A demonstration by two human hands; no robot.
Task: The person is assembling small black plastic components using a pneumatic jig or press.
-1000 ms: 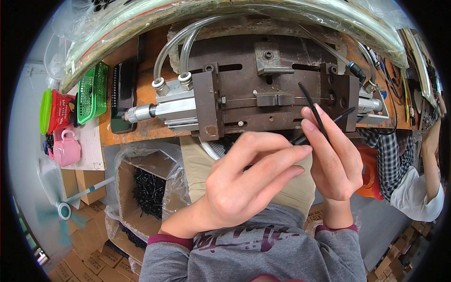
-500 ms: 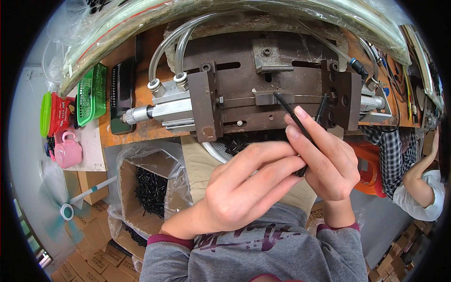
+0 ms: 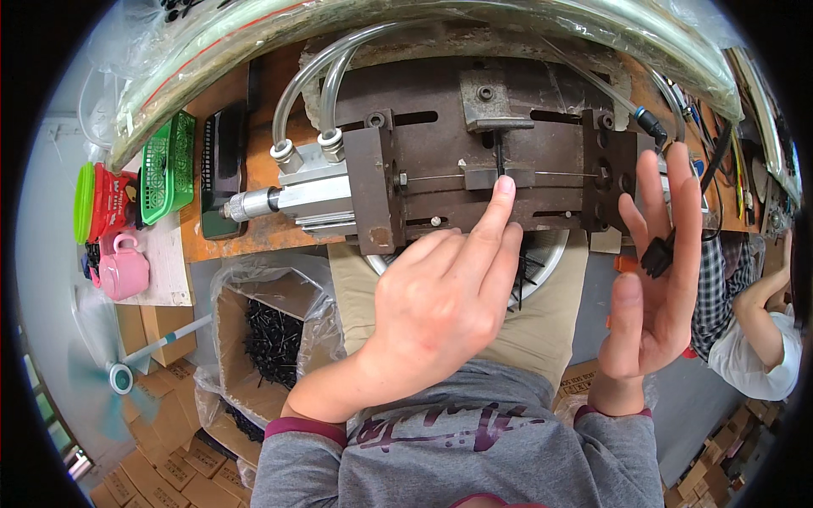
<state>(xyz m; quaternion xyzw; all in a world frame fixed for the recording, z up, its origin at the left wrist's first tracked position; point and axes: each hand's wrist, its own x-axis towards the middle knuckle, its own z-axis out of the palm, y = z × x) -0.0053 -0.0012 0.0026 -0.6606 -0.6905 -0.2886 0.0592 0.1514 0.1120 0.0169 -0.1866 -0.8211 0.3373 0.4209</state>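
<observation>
My left hand [image 3: 445,296] reaches to the machine with its index finger stretched out. That fingertip touches the lower end of a thin black rod [image 3: 499,152], which lies across the small metal block [image 3: 481,179] and points at the upper stop [image 3: 501,124]. Its other fingers are partly bent; the thumb is hidden. To the right, my right hand [image 3: 656,279] is raised with fingers spread and the palm turned inward. Black rods [image 3: 657,256] are tucked between its fingers, their far ends sticking out behind; how many I cannot tell.
A pale bowl [image 3: 555,264] with black rods sits on my lap. A lined carton [image 3: 233,339] of black pieces stands left. Green basket [image 3: 168,169], pink cup [image 3: 124,273] and fan [image 3: 121,379] are further left. Air cylinders [image 3: 313,199] flank the fixture. Another person's arm [image 3: 758,326] is at right.
My hands have parted. The left moved up to the block, where a black rod now lies. The right swung outward to the right, its fingers spreading, with black rods still in it.
</observation>
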